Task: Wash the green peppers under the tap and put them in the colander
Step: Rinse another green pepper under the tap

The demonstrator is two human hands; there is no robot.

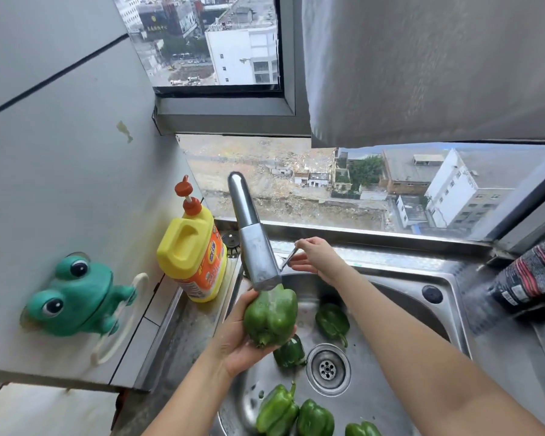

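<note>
Steel sink (422, 309), lower centre to right of frame; five loose peppers (332, 320) lie on its floor around the drain; no colander is in view; tap (252, 240), centre of frame, its spout ending just above the held pepper (271, 316); left hand (239, 341), below centre, cups this pepper from beneath, fingers curled round its lower lobes; right hand (315, 256), just right of the spout, pinches the thin tap lever (288, 258); judged handling: light, firm, hollow; waxy skin probably slippery when wet; best gripped across the lobes, fingers in the grooves, not by the stem.
</note>
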